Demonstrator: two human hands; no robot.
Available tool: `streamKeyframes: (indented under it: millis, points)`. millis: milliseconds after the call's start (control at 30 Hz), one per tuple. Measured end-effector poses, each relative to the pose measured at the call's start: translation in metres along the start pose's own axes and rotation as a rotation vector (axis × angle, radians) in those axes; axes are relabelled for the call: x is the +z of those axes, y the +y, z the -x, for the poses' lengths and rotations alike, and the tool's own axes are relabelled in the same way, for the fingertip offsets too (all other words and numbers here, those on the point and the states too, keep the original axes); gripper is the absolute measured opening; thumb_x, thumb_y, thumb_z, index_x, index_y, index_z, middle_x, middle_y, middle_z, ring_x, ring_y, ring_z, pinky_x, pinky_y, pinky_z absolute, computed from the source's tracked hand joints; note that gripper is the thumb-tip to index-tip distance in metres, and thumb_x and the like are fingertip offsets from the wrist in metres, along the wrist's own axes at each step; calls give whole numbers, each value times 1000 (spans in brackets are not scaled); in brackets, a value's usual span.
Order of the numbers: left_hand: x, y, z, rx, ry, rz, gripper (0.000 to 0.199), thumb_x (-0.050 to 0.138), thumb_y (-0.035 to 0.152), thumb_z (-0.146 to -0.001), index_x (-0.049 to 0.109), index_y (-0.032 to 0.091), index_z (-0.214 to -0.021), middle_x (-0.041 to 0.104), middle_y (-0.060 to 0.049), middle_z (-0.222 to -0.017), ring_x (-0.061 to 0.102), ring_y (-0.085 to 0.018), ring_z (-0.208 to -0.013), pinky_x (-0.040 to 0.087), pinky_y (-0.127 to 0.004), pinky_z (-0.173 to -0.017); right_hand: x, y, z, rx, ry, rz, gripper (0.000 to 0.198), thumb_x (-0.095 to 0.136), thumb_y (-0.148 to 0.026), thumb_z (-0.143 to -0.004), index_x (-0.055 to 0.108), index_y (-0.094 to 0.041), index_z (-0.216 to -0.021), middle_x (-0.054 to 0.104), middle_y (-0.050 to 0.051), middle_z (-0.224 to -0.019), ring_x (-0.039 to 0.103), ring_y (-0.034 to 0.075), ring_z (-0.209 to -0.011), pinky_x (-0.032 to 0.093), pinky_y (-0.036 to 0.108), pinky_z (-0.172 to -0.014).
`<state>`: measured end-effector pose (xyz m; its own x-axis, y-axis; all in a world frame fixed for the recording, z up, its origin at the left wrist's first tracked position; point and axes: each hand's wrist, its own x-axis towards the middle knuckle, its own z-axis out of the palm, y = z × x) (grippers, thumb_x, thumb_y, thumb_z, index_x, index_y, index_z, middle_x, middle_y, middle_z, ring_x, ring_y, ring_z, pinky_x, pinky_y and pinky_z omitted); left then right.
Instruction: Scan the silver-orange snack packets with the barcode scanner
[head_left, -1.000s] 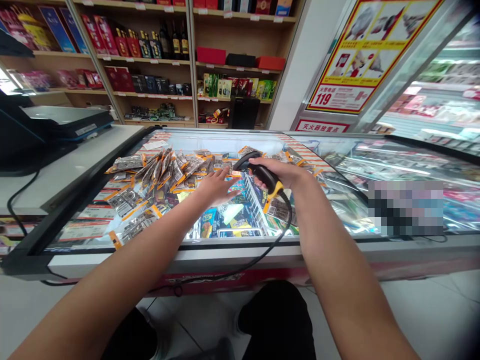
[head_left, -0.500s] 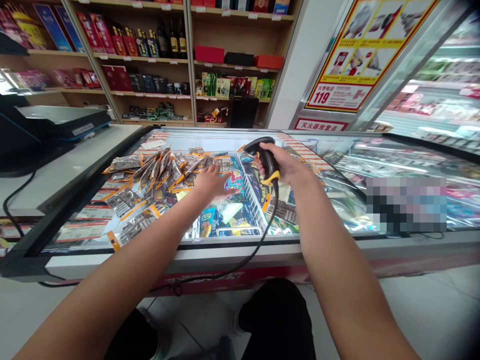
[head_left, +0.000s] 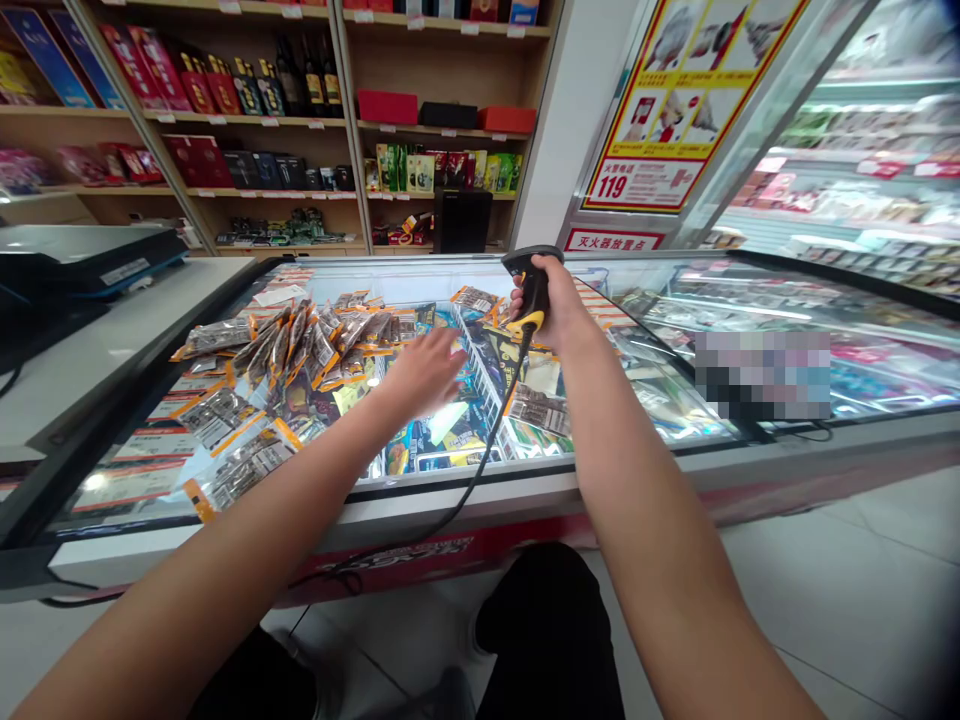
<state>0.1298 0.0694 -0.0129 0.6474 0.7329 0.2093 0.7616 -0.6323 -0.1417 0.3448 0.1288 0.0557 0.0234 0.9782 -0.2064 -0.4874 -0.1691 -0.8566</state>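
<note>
My right hand [head_left: 559, 305] is wrapped round a black and yellow barcode scanner [head_left: 533, 285], held up above the freezer's glass top. A black cord [head_left: 491, 440] hangs from the scanner's handle and runs down past the freezer's front edge. To the left, my left hand [head_left: 429, 370] hovers palm down over the glass, fingers loosely stretched and holding nothing. Close to it on the left lies a heap of orange-edged snack packets [head_left: 300, 335]. Nearer the front left are more packets [head_left: 251, 465], and another packet [head_left: 538, 410] lies below the scanner.
Under the glass of the chest freezer [head_left: 480, 487], colourful bags lie beside a white wire divider [head_left: 480, 370]. A counter [head_left: 45, 390] with a black device [head_left: 82, 260] stands left. Behind are stocked shelves [head_left: 442, 60] and a fire notice [head_left: 675, 120].
The view has turned slightly to the right. My right hand has raised the scanner a little and tilted it. My left hand stays over the glass, its thumb less spread.
</note>
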Motion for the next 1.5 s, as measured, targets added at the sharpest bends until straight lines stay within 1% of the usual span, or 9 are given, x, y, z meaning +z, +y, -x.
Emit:
streamKeyframes:
  millis: [100,233,367,500,633,733,1067,1367,1500]
  points:
    - [3,29,-1,340,39,190,54,47,44,-109,48,27,-160,45,-12,-169,48,-28,-150,41,-44,-122,1,-5,10,49,-77,21,34,65,-53,-98,55,-23,-87,49,-4,-57,45,10,-43,42,18,-39]
    - [9,48,-3,512,35,189,62,41,58,-109,46,29,-163,49,-13,-165,57,-31,-140,47,-46,-114,3,-6,15,94,-142,39,33,68,-51,-96,56,-23,-88,49,-5,-57,43,9,-42,40,17,-39]
    - [4,27,-2,390,42,95,62,39,62,-107,62,20,-147,51,-16,-165,52,-35,-145,41,-52,-118,3,-3,13,91,-137,49,33,68,-52,-96,55,-23,-87,49,-4,-57,43,9,-42,40,17,-38]
    - [-4,-1,5,183,-14,34,69,34,61,-109,50,13,-156,53,-19,-163,55,-35,-142,39,-51,-118,4,0,10,65,-105,79,33,70,-53,-93,56,-24,-87,50,-3,-56,45,11,-42,41,19,-37]
    - [-1,5,13,258,27,43,76,35,66,-107,43,15,-163,42,-18,-171,47,-37,-151,37,-51,-122,4,2,9,67,-73,124,29,69,-49,-94,57,-24,-86,52,-2,-56,47,12,-42,41,20,-35]
    - [6,23,14,308,55,78,80,36,71,-105,52,11,-156,49,-19,-165,44,-36,-154,36,-48,-125,0,4,9,145,-79,271,25,68,-45,-95,59,-23,-85,55,0,-56,48,13,-40,42,22,-33]
    - [8,18,9,154,3,52,78,39,73,-103,61,4,-133,58,-27,-146,52,-40,-143,51,-46,-110,-5,16,12,246,-282,815,36,62,-47,-100,67,-19,-79,65,9,-57,56,19,-41,45,27,-30]
    - [8,17,9,139,-4,42,76,40,73,-103,60,6,-131,55,-28,-149,43,-42,-152,50,-47,-111,-5,14,11,221,-362,754,40,61,-54,-101,65,-19,-81,65,7,-55,55,17,-41,47,27,-34]
    - [9,16,8,122,-18,70,79,42,72,-103,51,7,-147,49,-29,-157,42,-41,-154,50,-48,-111,-2,11,15,241,-359,736,36,61,-52,-101,64,-19,-85,65,6,-55,54,16,-40,46,26,-35]
